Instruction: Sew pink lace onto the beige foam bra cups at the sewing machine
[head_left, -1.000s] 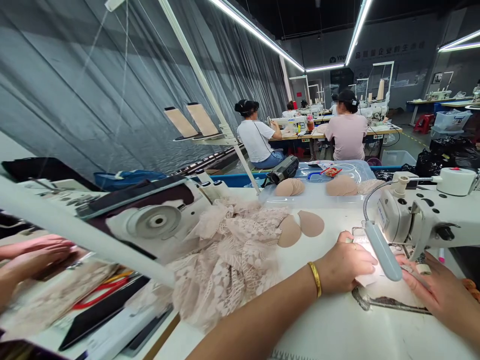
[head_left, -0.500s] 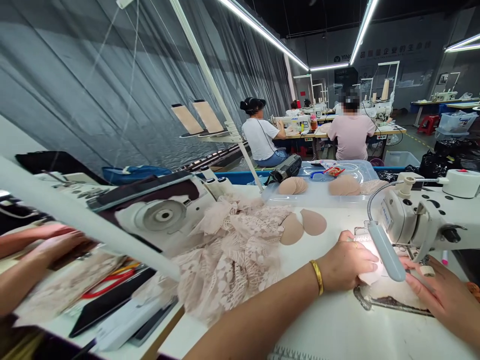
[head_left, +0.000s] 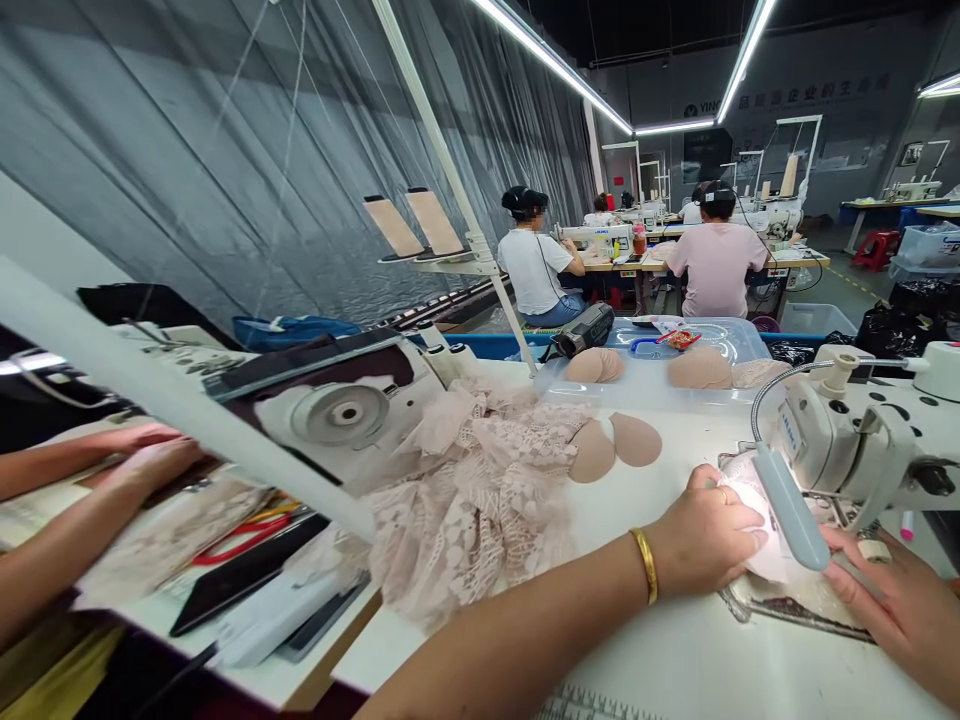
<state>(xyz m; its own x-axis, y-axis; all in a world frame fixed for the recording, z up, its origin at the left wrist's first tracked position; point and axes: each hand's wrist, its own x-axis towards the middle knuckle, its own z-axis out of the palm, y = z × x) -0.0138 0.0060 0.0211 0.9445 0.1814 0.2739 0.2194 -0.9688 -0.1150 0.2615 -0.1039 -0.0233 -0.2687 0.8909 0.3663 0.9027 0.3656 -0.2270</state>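
My left hand (head_left: 705, 540), a gold bracelet at its wrist, is closed with curled fingers on a pale fabric piece (head_left: 765, 560) at the sewing machine (head_left: 814, 430). Under the bright light, the fabric's exact shape is hard to make out. On the other side of the grey lamp (head_left: 793, 510), my right hand (head_left: 896, 600) has its thumb and finger brought together. The lamp hides its fingertips and whatever they hold. The needle is also out of sight. Left of my hands lie two beige bra cup pads (head_left: 592, 452) beside a heap of beige lace (head_left: 480, 500).
Behind the pads, a clear plastic lid (head_left: 555, 385) bears stacked beige pads (head_left: 697, 368). A thread stand (head_left: 450, 170) with cones slants upward at left. Another person's hands (head_left: 142, 465) work at far left near red-handled scissors (head_left: 244, 535). Two people sit at machines ahead.
The view has shifted slightly, so most things sit a little farther right. Both hands stay at the machine, with the left still on the fabric.
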